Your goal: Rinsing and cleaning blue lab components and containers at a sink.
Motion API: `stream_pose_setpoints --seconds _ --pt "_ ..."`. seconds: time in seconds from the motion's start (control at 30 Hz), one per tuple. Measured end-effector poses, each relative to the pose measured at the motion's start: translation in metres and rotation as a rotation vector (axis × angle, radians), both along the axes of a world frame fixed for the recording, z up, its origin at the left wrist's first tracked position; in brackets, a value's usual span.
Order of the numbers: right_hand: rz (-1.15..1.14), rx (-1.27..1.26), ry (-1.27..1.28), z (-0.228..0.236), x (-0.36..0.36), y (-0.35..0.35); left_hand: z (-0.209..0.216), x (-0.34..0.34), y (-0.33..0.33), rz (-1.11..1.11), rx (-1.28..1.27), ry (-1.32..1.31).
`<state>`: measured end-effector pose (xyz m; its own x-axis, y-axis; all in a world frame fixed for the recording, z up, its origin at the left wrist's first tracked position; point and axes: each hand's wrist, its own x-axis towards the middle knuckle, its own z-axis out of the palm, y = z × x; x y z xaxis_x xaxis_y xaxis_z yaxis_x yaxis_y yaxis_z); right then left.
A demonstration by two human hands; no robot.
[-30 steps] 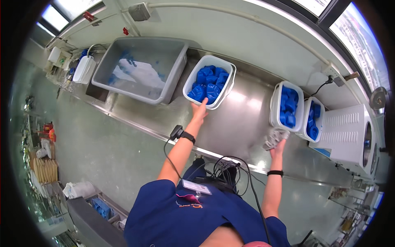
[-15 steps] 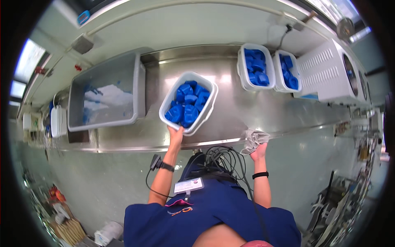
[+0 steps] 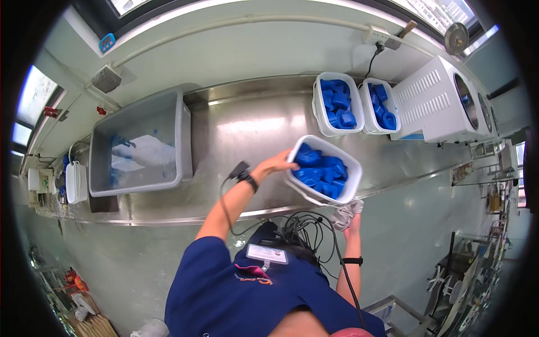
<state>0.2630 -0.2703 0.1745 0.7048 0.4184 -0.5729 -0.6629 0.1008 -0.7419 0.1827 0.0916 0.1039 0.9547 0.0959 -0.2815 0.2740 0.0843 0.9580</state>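
A white tub (image 3: 353, 194) full of blue plastic pieces (image 3: 321, 171) is tilted near the bench's front edge. My left hand (image 3: 276, 163) grips its left rim, thumb over the edge. Below the tub's front right corner, my right hand (image 3: 353, 226) is closed round a crumpled grey cloth (image 3: 345, 212). The cloth is close under the tub; whether they touch I cannot tell. Behind it stand two more white tubs, a larger one (image 3: 344, 131) and a narrower one (image 3: 375, 130), both holding similar blue pieces.
A large grey bin (image 3: 186, 140) with white sheet material and blue bits inside stands left on the steel bench (image 3: 247, 146). A white vented machine (image 3: 429, 101) is at the right. Black cables (image 3: 303, 233) hang in a tangle at the front edge.
The tub in my left hand has moved right and turned, now close to the cloth. My right hand still holds the cloth at the bench's front edge. The view has shifted slightly.
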Motion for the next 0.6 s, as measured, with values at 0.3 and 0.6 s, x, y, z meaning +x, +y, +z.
stream_pose_setpoints --seconds 0.3,0.6 --pt "-0.186 0.184 0.191 -0.039 -0.044 0.000 0.056 -0.049 -0.043 0.336 0.285 -0.248" --pt "0.857 -0.639 -1.282 -0.121 -0.017 0.158 0.099 -0.299 0.098 1.452 1.328 0.124"
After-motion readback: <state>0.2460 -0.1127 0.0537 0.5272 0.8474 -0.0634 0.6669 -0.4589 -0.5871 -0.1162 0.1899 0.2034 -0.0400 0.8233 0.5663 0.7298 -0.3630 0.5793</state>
